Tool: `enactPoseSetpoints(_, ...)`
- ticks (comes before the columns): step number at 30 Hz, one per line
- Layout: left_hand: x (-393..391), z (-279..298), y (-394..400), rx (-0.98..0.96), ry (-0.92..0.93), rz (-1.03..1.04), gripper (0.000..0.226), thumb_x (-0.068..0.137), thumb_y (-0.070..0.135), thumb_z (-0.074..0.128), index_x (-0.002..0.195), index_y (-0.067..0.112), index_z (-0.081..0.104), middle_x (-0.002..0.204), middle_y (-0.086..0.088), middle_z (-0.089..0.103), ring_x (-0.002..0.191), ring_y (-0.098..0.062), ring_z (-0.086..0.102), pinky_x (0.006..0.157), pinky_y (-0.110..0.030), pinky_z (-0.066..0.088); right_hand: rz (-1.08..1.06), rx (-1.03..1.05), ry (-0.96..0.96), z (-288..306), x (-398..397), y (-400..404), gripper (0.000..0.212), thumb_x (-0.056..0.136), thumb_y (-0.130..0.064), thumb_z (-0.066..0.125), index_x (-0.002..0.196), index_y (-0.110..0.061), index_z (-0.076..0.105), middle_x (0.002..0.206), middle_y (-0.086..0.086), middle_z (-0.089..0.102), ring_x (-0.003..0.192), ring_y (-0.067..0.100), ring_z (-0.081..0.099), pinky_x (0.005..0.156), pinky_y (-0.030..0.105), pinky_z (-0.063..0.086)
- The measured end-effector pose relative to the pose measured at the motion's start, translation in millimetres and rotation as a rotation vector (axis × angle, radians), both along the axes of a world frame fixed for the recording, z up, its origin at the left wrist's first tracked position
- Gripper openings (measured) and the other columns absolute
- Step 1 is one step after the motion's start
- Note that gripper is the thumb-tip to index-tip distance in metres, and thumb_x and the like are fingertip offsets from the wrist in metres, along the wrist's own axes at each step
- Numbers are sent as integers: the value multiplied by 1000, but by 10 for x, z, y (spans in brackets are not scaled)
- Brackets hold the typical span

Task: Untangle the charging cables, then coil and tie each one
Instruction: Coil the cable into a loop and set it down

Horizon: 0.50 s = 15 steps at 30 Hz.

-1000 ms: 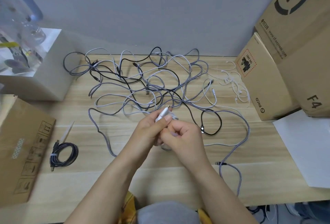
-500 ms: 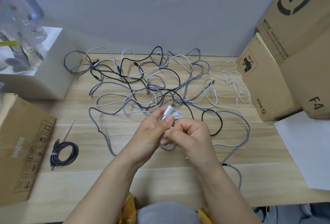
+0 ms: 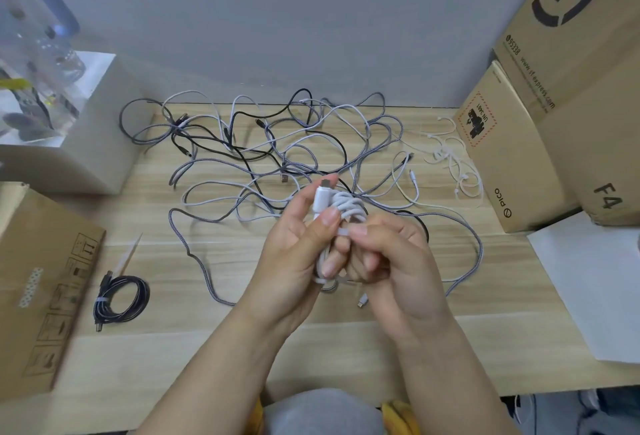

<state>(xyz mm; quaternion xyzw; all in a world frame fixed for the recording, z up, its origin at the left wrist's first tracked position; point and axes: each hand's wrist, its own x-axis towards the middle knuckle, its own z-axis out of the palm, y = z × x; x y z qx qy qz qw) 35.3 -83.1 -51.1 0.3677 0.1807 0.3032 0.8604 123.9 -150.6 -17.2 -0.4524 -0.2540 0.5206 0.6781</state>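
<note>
Wooden table (image 3: 194, 348) as landmark: at its right edge, stacked cardboard boxes (image 3: 561, 95) with a white sheet (image 3: 595, 282) in front; at its left edge, a flat brown carton (image 3: 41, 282) and a white box (image 3: 93, 143). Across the table's far half, a sprawl of tangled cables (image 3: 277, 143), grey, white and black, with loose white ties (image 3: 450, 157) toward the boxes. Above the table's middle, left hand (image 3: 294, 254) and right hand (image 3: 391, 261) both curled round a coiled white cable (image 3: 346, 206), plug up under the left thumb, right fingers pinching a strand; near the table's left edge, a tied black coil (image 3: 121, 299).

White cable (image 3: 348, 207) coiled, held above tangled cables (image 3: 277, 150); black coil (image 3: 121, 299) tied.
</note>
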Motion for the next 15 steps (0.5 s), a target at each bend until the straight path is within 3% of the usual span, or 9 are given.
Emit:
enactPoseSetpoints(4,-18,37,31,1,70,75,59,71,26,73,122,18,44,48,3,50,44,-13,32,57,-36,14,-71,-97,-111,22,-7,-16,34,70,-10,56,39,-16,44,34,-5,48,34,-1,34,38,9,23)
enactPoseSetpoints(9,13,77,9,-10,125,81,43,77,11,60,116,18,43,46,-1,51,39,-10,37,47,-23,31,-157,-43,-175,43,-5,-57,30,70,3,58,48,-10,42,35,-6,49,37,0,44,41,8,32)
enactPoseSetpoints(13,46,108,13,-14,114,27,45,74,8,56,116,16,41,48,-1,55,34,-8,37,42,-18,35,-183,42,-197,67,24,-103,32,63,2,58,39,-14,45,36,-6,50,44,14,55,51,15,41)
enactPoseSetpoints(15,69,117,9,-31,105,9,46,73,6,56,115,15,40,45,-1,53,33,-7,38,40,-17,35,-184,91,-116,48,34,-101,27,54,-4,63,38,-19,46,36,-8,46,41,17,55,50,17,41)
